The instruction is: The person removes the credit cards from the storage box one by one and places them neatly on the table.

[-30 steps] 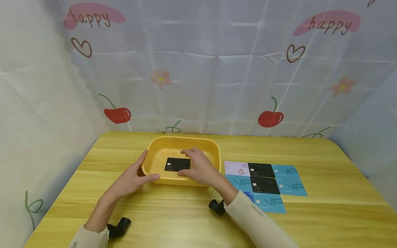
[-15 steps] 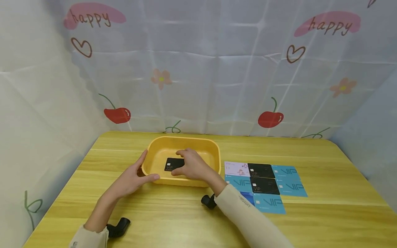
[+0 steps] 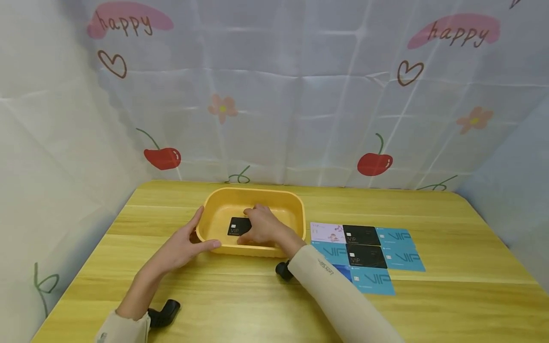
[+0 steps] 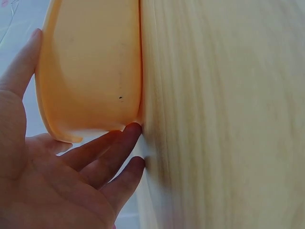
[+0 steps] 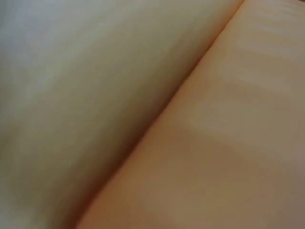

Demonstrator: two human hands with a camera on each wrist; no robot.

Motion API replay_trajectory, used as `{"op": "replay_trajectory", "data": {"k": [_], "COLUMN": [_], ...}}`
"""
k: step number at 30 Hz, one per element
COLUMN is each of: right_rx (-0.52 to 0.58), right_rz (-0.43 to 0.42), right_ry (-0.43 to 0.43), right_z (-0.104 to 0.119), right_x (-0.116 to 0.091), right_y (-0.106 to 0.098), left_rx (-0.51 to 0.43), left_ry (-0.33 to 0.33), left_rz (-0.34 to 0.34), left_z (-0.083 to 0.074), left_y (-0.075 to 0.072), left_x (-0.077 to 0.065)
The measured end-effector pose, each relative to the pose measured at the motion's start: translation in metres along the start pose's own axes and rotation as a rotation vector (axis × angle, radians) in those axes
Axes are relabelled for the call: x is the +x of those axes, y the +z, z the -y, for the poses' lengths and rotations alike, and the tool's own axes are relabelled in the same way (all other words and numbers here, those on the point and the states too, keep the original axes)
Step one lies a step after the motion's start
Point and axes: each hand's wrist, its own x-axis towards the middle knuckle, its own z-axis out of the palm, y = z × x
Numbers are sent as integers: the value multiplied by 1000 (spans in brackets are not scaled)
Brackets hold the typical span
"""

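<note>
A yellow plastic basin (image 3: 257, 253) stands on the table, and a black VIP card (image 3: 237, 226) lies in it, its right part hidden by the right hand. My left hand (image 3: 182, 245) holds the basin's left end, with the thumb on the near rim. In the left wrist view the fingers of that left hand (image 4: 71, 167) bend around the basin's (image 4: 90, 62) end wall. Reaching inside the basin, my right hand (image 3: 263, 227) is over the card, thumb and fingers apart near its long edges. Whether they touch it is hidden. The right wrist view shows no hand.
Right of the basin, several cards lie edge to edge on the wooden table (image 3: 463, 238): a pale floral one (image 3: 327, 232), black ones (image 3: 366, 257) and blue ones (image 3: 372, 281). The right sleeve (image 3: 330, 295) covers part of a blue card. A printed curtain (image 3: 274, 119) hangs behind.
My right hand has moved left inside the basin, covering more of the black card, and its sleeve has shifted left as well. The left hand and the basin stay in place.
</note>
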Motion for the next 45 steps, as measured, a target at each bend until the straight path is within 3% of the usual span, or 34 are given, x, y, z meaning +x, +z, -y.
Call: {"op": "replay_trajectory", "data": {"k": [7, 14, 31, 45], "right_rx": [-99, -64, -63, 122], "right_rz": [21, -51, -73, -87], "right_ry": [6, -12, -99, -184], "right_z": [2, 1, -4, -3], "right_x": [3, 3, 8, 0], "right_y": [0, 0, 5, -1], "left_rx": [-16, -22, 1, 8], "left_ry": [2, 1, 12, 10], "left_rz": [2, 3, -1, 8], "left_z": [0, 0, -2, 0], "left_y": [0, 0, -1, 0], "left_x": [0, 1, -1, 1]}}
